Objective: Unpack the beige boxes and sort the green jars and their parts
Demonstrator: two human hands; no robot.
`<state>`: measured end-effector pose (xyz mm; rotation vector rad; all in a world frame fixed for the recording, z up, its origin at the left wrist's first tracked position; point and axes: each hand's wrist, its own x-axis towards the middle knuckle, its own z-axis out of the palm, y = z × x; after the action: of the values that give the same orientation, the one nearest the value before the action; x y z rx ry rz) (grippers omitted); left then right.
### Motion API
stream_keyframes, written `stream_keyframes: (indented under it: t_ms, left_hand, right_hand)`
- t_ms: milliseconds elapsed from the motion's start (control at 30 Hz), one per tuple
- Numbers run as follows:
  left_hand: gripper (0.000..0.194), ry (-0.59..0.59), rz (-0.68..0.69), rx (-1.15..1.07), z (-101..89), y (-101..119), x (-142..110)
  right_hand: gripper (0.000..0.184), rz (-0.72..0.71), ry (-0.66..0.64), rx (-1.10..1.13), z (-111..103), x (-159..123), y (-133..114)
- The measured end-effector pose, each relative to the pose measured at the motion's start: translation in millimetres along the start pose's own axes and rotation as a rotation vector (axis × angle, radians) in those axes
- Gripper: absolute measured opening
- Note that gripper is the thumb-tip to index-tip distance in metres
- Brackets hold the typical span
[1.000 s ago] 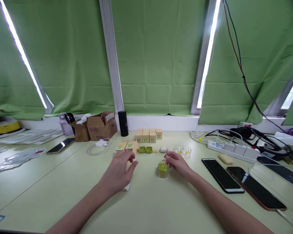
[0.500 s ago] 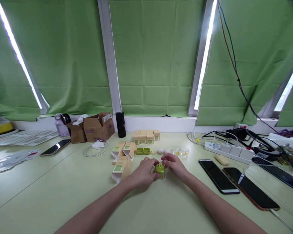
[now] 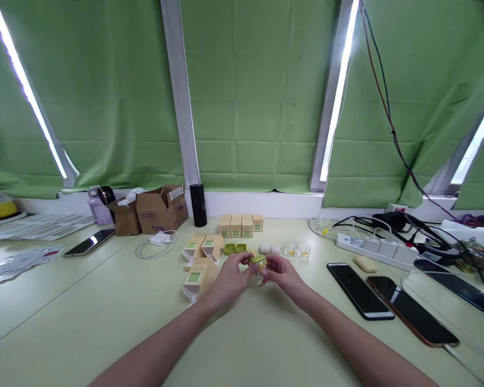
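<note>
Well, green-lidded jar, something yellow inside.

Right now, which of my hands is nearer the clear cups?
Your right. The right hand is just on the near side of the clear cups; the left hand is farther left, across the green-lidded jar.

Small clear jar with green lid, held between both hands above the table
</note>
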<state>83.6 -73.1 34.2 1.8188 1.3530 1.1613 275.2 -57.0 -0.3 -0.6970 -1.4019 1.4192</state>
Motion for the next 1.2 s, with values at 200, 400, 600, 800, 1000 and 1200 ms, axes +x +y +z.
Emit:
stream_keyframes:
  t_ms: [200, 400, 600, 800, 1000, 1200]
  left_hand:
    - [0.045, -0.008, 0.055, -0.22, -4.1, 3, 2]
    - [0.039, -0.009, 0.054, -0.258, -2.3, 0, -2]
    - [0.039, -0.016, 0.039, -0.265, -1.5, 1, -4]
    - [0.04, -0.009, 0.049, -0.257, -1.2, 0, -4]
    - [0.037, -0.027, 0.049, -0.276, 0.7, -2, -4]
    - [0.032, 0.037, 0.124, -0.322, 2.8, -6, -3]
  right_hand:
    - [0.041, 0.074, -0.05, 0.266, 3, -6, -17]
    - [0.05, 0.069, 0.02, 0.233, 2, -6, -21]
    - [0.047, 0.082, 0.019, 0.251, 3, -6, -19]
    - [0.04, -0.015, 0.052, 0.251, 3, -6, -19]
    - [0.051, -0.162, 0.219, -0.133, 6, -8, -15]
    - [0.038, -0.501, 0.289, -0.62, 19, -19, -18]
